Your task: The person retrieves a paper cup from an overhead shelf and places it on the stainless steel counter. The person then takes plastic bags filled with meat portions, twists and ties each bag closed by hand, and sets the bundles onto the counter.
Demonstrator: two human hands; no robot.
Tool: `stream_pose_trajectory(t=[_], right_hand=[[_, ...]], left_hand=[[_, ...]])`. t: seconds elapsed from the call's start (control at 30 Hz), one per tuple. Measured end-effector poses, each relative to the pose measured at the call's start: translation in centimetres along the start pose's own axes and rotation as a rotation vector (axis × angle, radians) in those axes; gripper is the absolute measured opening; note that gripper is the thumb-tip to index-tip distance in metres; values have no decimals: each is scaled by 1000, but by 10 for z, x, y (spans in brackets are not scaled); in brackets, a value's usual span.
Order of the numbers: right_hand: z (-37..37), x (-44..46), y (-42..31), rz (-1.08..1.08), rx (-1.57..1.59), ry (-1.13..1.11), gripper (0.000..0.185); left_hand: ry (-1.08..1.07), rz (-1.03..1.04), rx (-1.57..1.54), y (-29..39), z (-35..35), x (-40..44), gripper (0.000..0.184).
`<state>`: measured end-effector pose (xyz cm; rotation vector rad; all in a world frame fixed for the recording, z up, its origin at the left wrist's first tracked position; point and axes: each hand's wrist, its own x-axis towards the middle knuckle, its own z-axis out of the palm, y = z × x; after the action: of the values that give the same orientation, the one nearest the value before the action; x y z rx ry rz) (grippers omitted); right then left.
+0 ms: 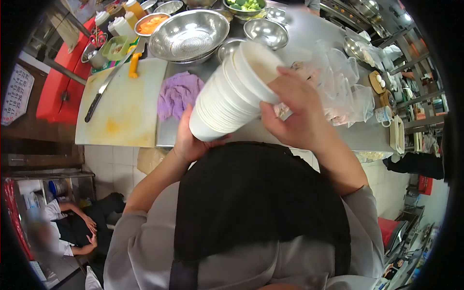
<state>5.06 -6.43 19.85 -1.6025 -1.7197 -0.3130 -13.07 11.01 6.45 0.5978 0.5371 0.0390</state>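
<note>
A tall stack of white cups (224,99) is tilted in front of the black apron, its open end towards the upper right. Wrapped round the bottom of the stack at the left is my left hand (189,137). At the rim of the top cup, my right hand (297,106) grips with thumb and fingers. Just left of the stack, a purple cloth (179,94) lies crumpled on the metal table. Clear plastic bags (338,82), with something pale in them, are right of my right hand.
On the left, a cutting board (130,104) bears a black-handled knife (99,96) and a yellow-handled tool (135,65). Metal bowls (189,36), sauce bottles and a bowl of broccoli (245,6) stand at the back. A person (82,224) sits at the lower left.
</note>
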Motion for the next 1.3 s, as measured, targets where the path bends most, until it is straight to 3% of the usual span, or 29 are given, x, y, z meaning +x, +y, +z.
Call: stream_pose_trajectory(t=[0.1,0.17,0.3,0.4,0.53,0.67,0.73,0.83,0.93,0.97,1.03,1.1,1.13,1.23,1.27,1.3], right_hand=[[-8,19,-3,-195,-5,265,28],[-35,20,-11,-139,5,182,40],[-38,19,-13,-52,-30,241,34],[-11,3,5,-117,-165,105,28],[42,-33,34,-48,-198,-171,36],[53,-60,33,93,-154,-225,43],[60,-93,47,15,-136,-124,40],[54,-119,53,104,-93,-129,40],[47,-136,49,193,-53,-68,32],[48,-143,52,244,-44,-73,30],[51,-163,57,364,-25,-92,25],[60,-183,69,392,-36,-59,19],[63,-193,74,408,-42,-43,16],[66,-215,75,578,-70,-173,13],[68,-220,73,571,-70,-144,13],[69,-225,70,564,-71,-115,14]], left_hand=[[-180,32,-194,2,-17,-4,81],[-174,119,-214,8,-19,-9,81],[-145,294,-238,27,-40,-27,82],[-271,421,-251,48,-59,-45,79],[-309,583,-236,75,-70,-69,79],[-387,767,-200,104,-60,-89,81],[-369,879,-288,127,-51,-107,83],[-717,1049,-29,177,-26,-126,80],[-333,1414,6,231,33,-174,75],[-101,1584,56,248,64,-187,72],[96,1786,269,294,100,-212,62],[152,1960,514,354,127,-233,56],[174,1989,515,386,140,-243,58],[501,2007,691,467,188,-255,64],[522,1976,887,497,198,-261,76],[626,2014,850,514,212,-252,92]])
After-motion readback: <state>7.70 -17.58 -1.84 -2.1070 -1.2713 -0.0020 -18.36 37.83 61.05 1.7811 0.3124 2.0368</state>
